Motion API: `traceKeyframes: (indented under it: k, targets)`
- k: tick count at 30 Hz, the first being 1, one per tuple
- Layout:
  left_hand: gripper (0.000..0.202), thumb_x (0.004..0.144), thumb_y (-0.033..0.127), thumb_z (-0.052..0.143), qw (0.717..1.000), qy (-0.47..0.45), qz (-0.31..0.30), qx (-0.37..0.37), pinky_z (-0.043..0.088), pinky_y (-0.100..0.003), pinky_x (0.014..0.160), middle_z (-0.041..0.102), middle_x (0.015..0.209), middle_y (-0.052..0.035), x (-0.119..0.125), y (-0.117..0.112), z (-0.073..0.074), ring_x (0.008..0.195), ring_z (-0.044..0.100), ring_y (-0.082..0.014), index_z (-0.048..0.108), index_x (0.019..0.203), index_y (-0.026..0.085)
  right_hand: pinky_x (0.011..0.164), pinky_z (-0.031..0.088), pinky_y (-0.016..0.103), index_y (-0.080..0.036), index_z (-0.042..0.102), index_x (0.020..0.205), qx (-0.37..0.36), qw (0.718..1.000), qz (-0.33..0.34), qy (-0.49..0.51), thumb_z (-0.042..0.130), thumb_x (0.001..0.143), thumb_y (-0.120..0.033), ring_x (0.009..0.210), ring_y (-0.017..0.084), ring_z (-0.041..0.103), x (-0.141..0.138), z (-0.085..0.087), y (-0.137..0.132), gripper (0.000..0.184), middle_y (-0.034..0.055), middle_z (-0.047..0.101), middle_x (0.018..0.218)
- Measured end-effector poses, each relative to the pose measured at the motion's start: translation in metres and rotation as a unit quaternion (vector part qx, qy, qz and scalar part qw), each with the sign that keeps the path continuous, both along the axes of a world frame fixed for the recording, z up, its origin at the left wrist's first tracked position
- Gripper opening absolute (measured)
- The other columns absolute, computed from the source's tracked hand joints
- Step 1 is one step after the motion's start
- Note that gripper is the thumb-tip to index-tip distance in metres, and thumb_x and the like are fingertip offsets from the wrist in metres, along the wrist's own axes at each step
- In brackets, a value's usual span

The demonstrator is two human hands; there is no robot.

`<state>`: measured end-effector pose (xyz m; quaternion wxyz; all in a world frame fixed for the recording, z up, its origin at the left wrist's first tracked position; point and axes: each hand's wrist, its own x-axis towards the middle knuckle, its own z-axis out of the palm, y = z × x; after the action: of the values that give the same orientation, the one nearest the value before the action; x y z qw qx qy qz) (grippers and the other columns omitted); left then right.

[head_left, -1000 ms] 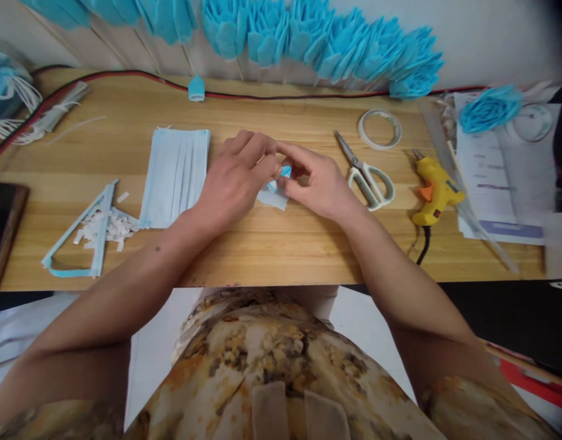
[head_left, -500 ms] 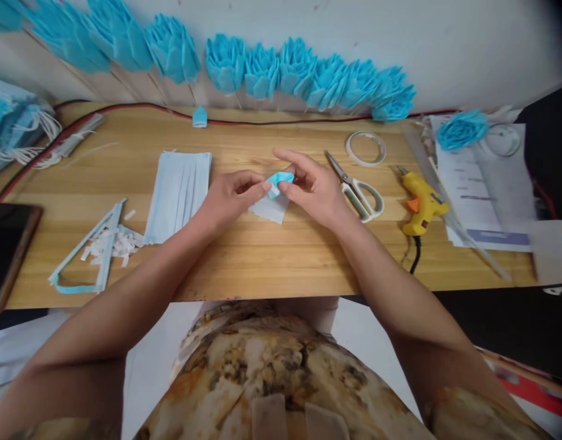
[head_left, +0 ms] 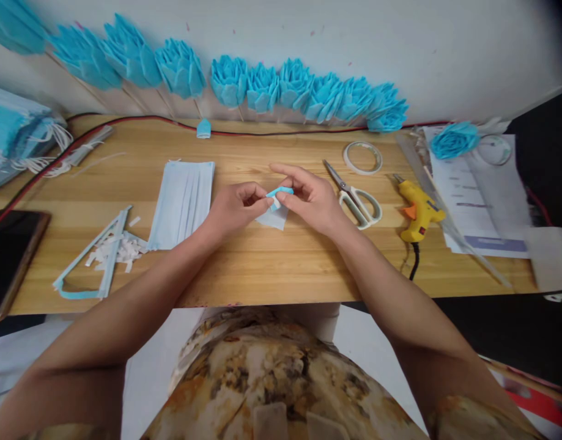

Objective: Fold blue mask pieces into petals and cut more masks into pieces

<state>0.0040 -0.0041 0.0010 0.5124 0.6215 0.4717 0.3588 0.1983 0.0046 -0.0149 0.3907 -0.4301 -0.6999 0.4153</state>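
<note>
Both my hands meet over the middle of the wooden desk (head_left: 281, 269). My left hand (head_left: 232, 208) and my right hand (head_left: 308, 198) each pinch one end of a small folded piece of blue mask fabric (head_left: 276, 205), its pale underside hanging down between the fingertips. A flat pale-blue face mask (head_left: 182, 201) lies just left of my left hand. White-handled scissors (head_left: 356, 197) lie just right of my right hand.
A yellow glue gun (head_left: 418, 211), a tape roll (head_left: 363, 157) and papers (head_left: 477, 189) with a blue fabric flower (head_left: 454, 139) sit right. Mask trimmings (head_left: 104, 253), a phone (head_left: 8, 256) and stacked masks (head_left: 14, 137) sit left. Blue flowers on sticks (head_left: 262, 91) line the wall above a red cable (head_left: 125, 116).
My hands have lifted the blue piece slightly off the desk and drawn apart a little; the left hand no longer covers it. The view has tilted up, showing more of the wall.
</note>
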Motion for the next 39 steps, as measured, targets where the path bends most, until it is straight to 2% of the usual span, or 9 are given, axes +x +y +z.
traceKeyframes:
  k: [8, 14, 18, 23, 26, 30, 33, 36, 39]
  targets:
    - [0.021, 0.079, 0.033, 0.069, 0.999, -0.037, 0.031, -0.014, 0.033, -0.025, 0.052, 0.053, 0.057, 0.0033, -0.002, 0.003, -0.002, 0.053, 0.043, -0.0096, 0.061, 0.068, 0.018, 0.077, 0.057, 0.037, -0.031, 0.064, 0.130, -0.045, 0.996, -0.029, 0.068, 0.058, 0.095, -0.043, 0.080, 0.019, 0.064, 0.004, 0.000, 0.003, 0.038, 0.0008, 0.068, 0.087]
    - [0.027, 0.079, 0.038, 0.072, 0.997, -0.063, 0.049, -0.014, 0.039, -0.023, 0.052, 0.055, 0.058, 0.0018, -0.003, 0.003, -0.001, 0.052, 0.046, -0.0090, 0.061, 0.066, 0.018, 0.075, 0.054, 0.033, -0.026, 0.064, 0.129, -0.052, 0.992, -0.023, 0.109, 0.069, 0.085, -0.036, 0.078, 0.016, 0.063, 0.003, -0.006, 0.008, 0.045, -0.0002, 0.069, 0.088]
    - [0.032, 0.084, 0.044, 0.069, 0.995, -0.086, 0.057, -0.015, 0.043, -0.023, 0.053, 0.060, 0.063, -0.0012, -0.002, 0.004, 0.002, 0.056, 0.051, -0.0101, 0.063, 0.068, 0.018, 0.072, 0.051, 0.030, -0.024, 0.063, 0.131, -0.049, 0.993, -0.033, 0.102, 0.070, 0.084, -0.037, 0.076, 0.014, 0.061, 0.004, -0.006, 0.009, 0.049, -0.0007, 0.068, 0.085]
    - [0.023, 0.077, 0.036, 0.075, 0.993, -0.093, 0.059, -0.034, 0.044, -0.024, 0.053, 0.061, 0.063, -0.0001, -0.004, 0.006, -0.002, 0.054, 0.051, -0.0094, 0.065, 0.070, 0.018, 0.073, 0.050, 0.030, -0.024, 0.063, 0.131, -0.071, 0.992, -0.022, 0.106, 0.070, 0.083, -0.038, 0.076, 0.014, 0.062, 0.004, -0.004, 0.008, 0.051, -0.0012, 0.067, 0.084]
    - [0.022, 0.076, 0.035, 0.075, 0.993, -0.093, 0.062, -0.028, 0.042, -0.024, 0.052, 0.060, 0.061, 0.0008, -0.005, 0.007, -0.004, 0.052, 0.050, -0.0089, 0.064, 0.068, 0.017, 0.075, 0.051, 0.032, -0.024, 0.065, 0.128, -0.060, 0.992, -0.035, 0.107, 0.066, 0.086, -0.039, 0.075, 0.015, 0.062, 0.004, -0.005, 0.009, 0.045, -0.0011, 0.067, 0.082]
    - [0.022, 0.076, 0.035, 0.074, 0.993, -0.091, 0.078, -0.009, 0.040, -0.024, 0.051, 0.058, 0.058, 0.0017, -0.004, 0.007, -0.004, 0.051, 0.047, -0.0089, 0.064, 0.068, 0.018, 0.079, 0.052, 0.034, -0.025, 0.069, 0.122, -0.026, 0.992, -0.077, 0.095, 0.062, 0.090, -0.040, 0.083, 0.018, 0.064, 0.006, -0.004, 0.010, 0.036, 0.0008, 0.068, 0.086]
    - [0.021, 0.076, 0.036, 0.074, 0.994, -0.076, 0.081, 0.001, 0.038, -0.024, 0.051, 0.057, 0.057, 0.0018, -0.004, 0.006, -0.004, 0.051, 0.046, -0.0098, 0.065, 0.068, 0.018, 0.074, 0.050, 0.033, -0.024, 0.073, 0.114, -0.002, 0.994, -0.098, 0.053, 0.062, 0.091, -0.041, 0.076, 0.017, 0.062, 0.009, 0.000, 0.009, 0.031, 0.0001, 0.066, 0.078]
    - [0.018, 0.079, 0.034, 0.071, 0.993, -0.034, 0.095, 0.060, 0.038, -0.026, 0.054, 0.061, 0.063, 0.0000, -0.004, 0.004, -0.004, 0.057, 0.049, -0.0119, 0.066, 0.071, 0.018, 0.070, 0.049, 0.032, -0.025, 0.074, 0.114, 0.005, 0.996, -0.083, 0.039, 0.060, 0.093, -0.047, 0.070, 0.016, 0.059, 0.009, 0.007, 0.006, 0.034, -0.0011, 0.064, 0.071]
    - [0.014, 0.082, 0.025, 0.067, 0.975, 0.060, 0.079, 0.199, 0.039, -0.029, 0.063, 0.063, 0.067, -0.0015, -0.003, 0.000, -0.005, 0.064, 0.053, -0.0150, 0.067, 0.070, 0.020, 0.075, 0.050, 0.033, -0.025, 0.075, 0.110, 0.004, 0.998, -0.054, 0.032, 0.059, 0.093, -0.050, 0.079, 0.018, 0.062, 0.007, 0.013, 0.003, 0.034, 0.0007, 0.069, 0.079]
